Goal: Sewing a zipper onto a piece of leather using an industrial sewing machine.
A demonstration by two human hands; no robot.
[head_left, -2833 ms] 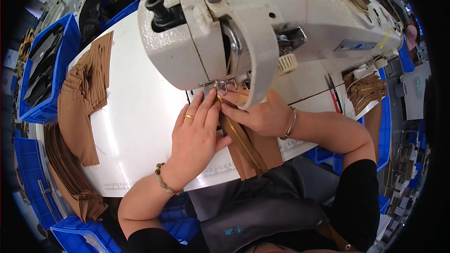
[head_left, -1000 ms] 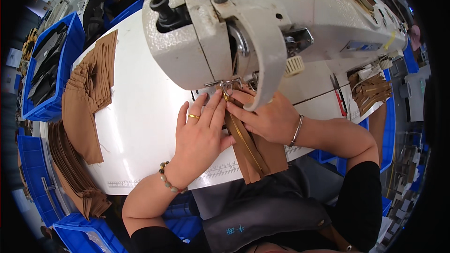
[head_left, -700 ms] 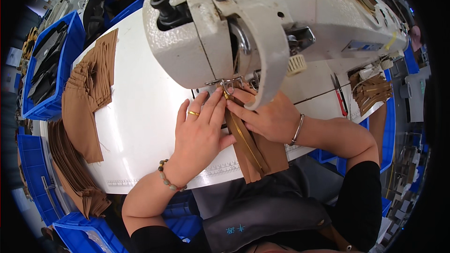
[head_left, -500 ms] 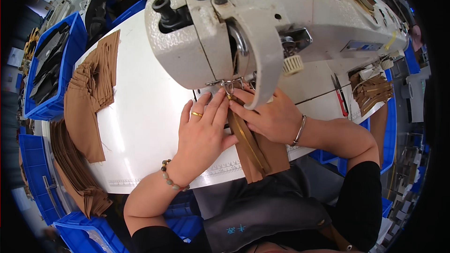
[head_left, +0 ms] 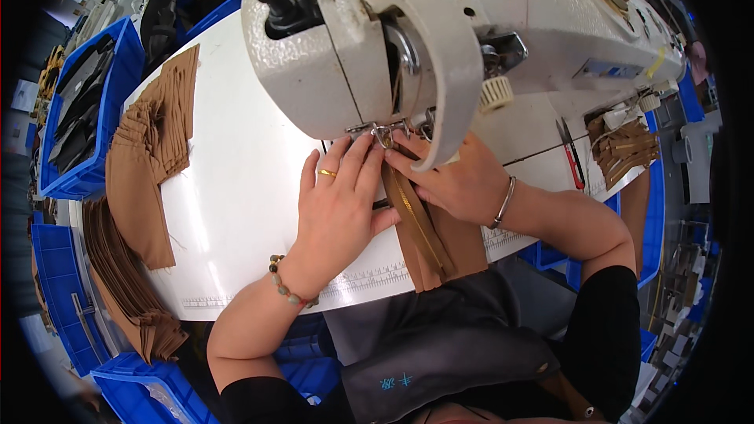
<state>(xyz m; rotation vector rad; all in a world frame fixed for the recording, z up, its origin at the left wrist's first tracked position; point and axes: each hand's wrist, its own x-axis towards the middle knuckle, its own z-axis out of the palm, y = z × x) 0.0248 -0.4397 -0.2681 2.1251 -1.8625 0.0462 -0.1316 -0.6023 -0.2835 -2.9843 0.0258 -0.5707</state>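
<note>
Head view: left hand, zippered brown cloth, right hand, 1 sewing machine above.
Running from the presser foot toward the white table's near edge, the cloth looks light and limp, its zip stiffer; both long edges near the foot seem the best hold. Left hand: palm down, fingers extended, beside the zip. Right hand: angled inward, fingertips partly hidden; I cannot tell its grip.

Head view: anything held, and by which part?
Brown fabric piece with gold zipper, steadied at its far end near silver metal presser foot by left hand and right hand; pinch or press, can't tell.
</note>
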